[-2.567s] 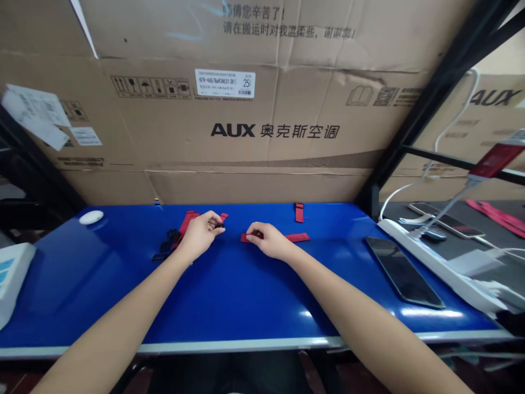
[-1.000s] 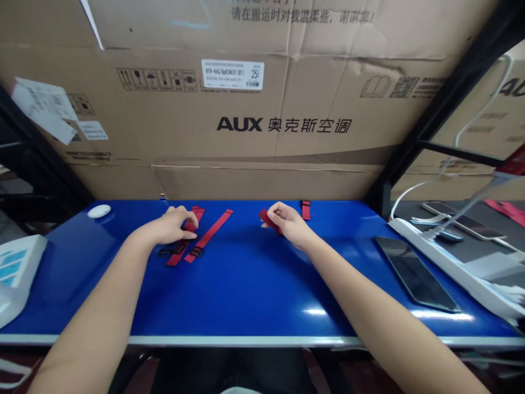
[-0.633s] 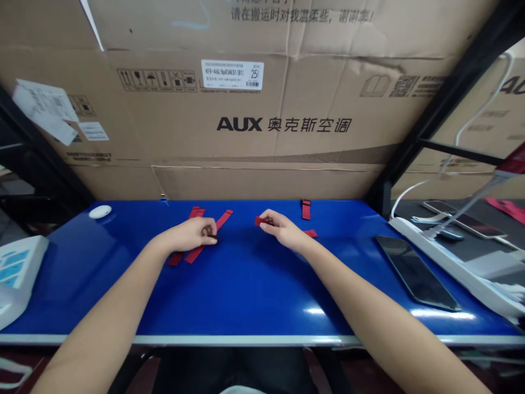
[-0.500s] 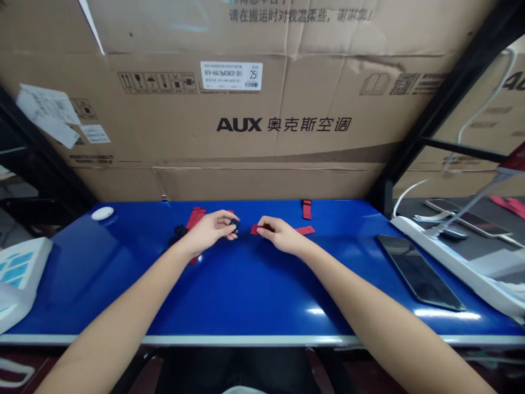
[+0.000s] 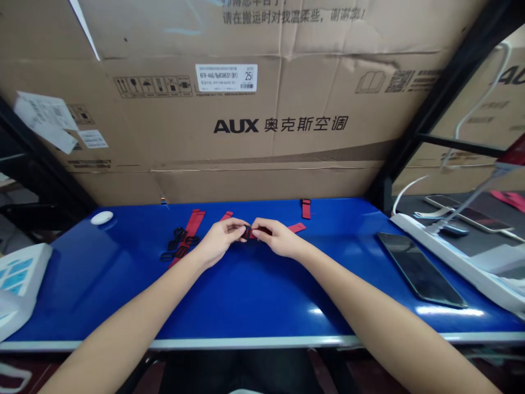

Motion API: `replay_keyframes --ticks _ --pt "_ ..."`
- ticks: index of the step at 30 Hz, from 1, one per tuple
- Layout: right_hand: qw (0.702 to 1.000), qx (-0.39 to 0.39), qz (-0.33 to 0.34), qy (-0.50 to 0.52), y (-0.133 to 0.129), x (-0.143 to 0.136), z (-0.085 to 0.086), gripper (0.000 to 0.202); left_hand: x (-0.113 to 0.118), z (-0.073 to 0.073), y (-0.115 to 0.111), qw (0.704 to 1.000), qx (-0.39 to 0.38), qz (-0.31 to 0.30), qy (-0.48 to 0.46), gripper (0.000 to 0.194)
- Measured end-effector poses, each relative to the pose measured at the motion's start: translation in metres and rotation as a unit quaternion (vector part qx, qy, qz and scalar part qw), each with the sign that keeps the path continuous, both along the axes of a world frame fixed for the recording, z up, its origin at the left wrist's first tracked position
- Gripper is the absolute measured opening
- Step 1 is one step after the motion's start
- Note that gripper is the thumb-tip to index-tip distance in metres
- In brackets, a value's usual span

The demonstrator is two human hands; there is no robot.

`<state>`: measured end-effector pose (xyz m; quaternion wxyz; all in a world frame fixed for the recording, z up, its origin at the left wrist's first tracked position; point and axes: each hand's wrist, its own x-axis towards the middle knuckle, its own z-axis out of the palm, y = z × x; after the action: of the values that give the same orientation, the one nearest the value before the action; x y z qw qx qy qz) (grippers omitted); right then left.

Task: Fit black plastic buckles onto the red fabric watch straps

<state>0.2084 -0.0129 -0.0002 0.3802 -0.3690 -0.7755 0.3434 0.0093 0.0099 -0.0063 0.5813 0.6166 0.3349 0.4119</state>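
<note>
My left hand (image 5: 221, 239) pinches a small black strap buckle (image 5: 247, 232) above the blue tabletop. Close against it, my right hand (image 5: 278, 236) grips a red webbing strap (image 5: 297, 227), whose far part sticks out behind the knuckles. The strap's near end meets the buckle; whether it passes through the slot is hidden by my fingers. Left of my left hand lie several loose black buckles (image 5: 179, 234) on and beside red strap pieces (image 5: 195, 221). Another red strap with a black buckle (image 5: 305, 208) rests toward the back.
A black phone (image 5: 420, 269) lies on the right beside a white power strip (image 5: 455, 262). At the left are a white device (image 5: 22, 282) and a round white object (image 5: 101, 218). A large cardboard box (image 5: 262, 148) stands behind the blue table (image 5: 246, 306).
My left hand has moved right with the buckle, bringing it to the strap end in my right hand. The loose buckles at left are now uncovered.
</note>
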Motion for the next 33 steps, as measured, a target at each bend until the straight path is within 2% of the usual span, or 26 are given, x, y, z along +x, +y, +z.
replay_keyframes --ticks 2,5,8,13,16,21,24,27,33 --pt "1.000 -0.010 0.004 0.021 0.001 0.000 -0.001 0.013 0.002 0.002 -0.003 1.000 -0.019 -0.006 -0.015 0.033" --pt "0.990 -0.061 0.004 0.128 0.002 -0.003 -0.004 0.011 0.007 0.004 -0.007 0.997 -0.060 0.003 -0.041 0.035" --pt "0.974 -0.100 0.009 0.204 -0.001 -0.009 -0.005 0.027 0.011 0.004 -0.012 0.995 -0.086 0.003 -0.042 0.036" --pt "0.989 -0.067 -0.006 0.131 -0.003 -0.010 -0.002 0.012 0.014 -0.002 -0.013 0.996 -0.084 -0.018 -0.018 0.033" --pt "0.988 -0.061 -0.001 0.143 0.000 -0.003 0.001 0.009 0.014 -0.004 -0.010 0.998 -0.051 0.024 0.030 0.028" --pt "0.996 0.033 -0.082 -0.010 0.000 0.002 0.001 0.006 0.011 -0.002 -0.008 0.990 0.021 0.084 0.108 0.020" --pt "0.992 0.040 -0.115 -0.031 -0.002 -0.003 -0.002 0.006 0.011 -0.001 -0.009 0.987 0.052 0.090 0.125 0.019" --pt "0.990 0.048 -0.127 -0.029 -0.003 -0.007 -0.004 0.006 0.011 -0.004 -0.009 0.986 0.059 0.092 0.129 0.020" --pt "0.990 0.036 -0.136 -0.016 -0.002 -0.008 -0.005 0.009 0.012 -0.010 -0.005 0.995 0.041 0.076 0.051 0.022"
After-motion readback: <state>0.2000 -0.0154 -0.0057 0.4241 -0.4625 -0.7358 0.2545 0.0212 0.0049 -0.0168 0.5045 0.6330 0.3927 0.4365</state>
